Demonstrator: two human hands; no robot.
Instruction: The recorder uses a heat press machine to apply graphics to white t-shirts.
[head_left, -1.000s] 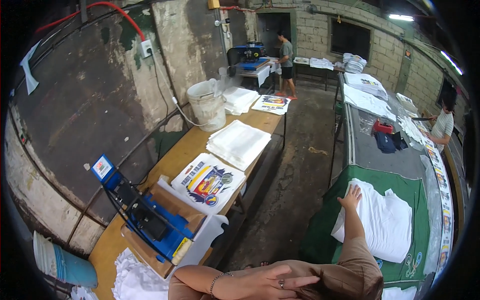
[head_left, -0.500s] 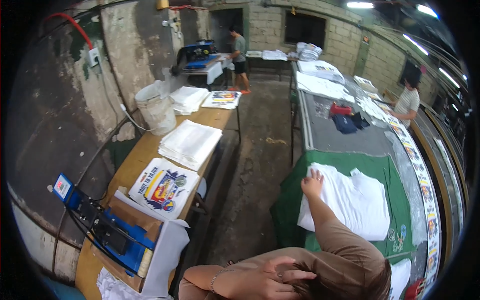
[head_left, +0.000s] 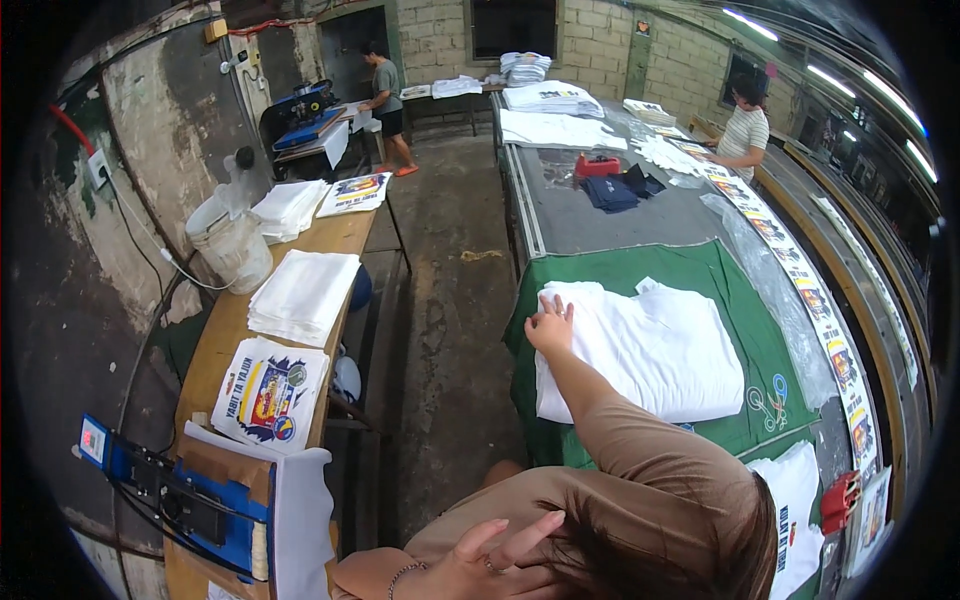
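My right hand [head_left: 551, 324] rests on the left corner of a stack of folded white shirts [head_left: 650, 350], fingers spread over the fabric, arm stretched out. The stack lies on a green cloth [head_left: 715, 262] spread over the long dark table [head_left: 455, 118]. My left hand [head_left: 500, 560] is bent in front of my chest near my dark hair, thumb and fingers apart, nothing seen in it; its lower part is cut by the frame edge. Near my right side lies a white shirt with print [head_left: 790, 530], beside a red object [head_left: 841, 500] I cannot make out.
On the left, a wooden table [head_left: 350, 235] bears white fabric stacks [head_left: 303, 295], a printed shirt stack [head_left: 270, 392], a bucket [head_left: 228, 245] and a blue heat press [head_left: 200, 510]. Folded navy cloth [head_left: 612, 192] lies farther along the dark table. Two people [head_left: 385, 95] [head_left: 742, 125] stand farther back.
My view has shifted right, so the scene sits farther left and more of the near right shirt shows. My right hand stays on the stack's left corner; my left fingers have spread.
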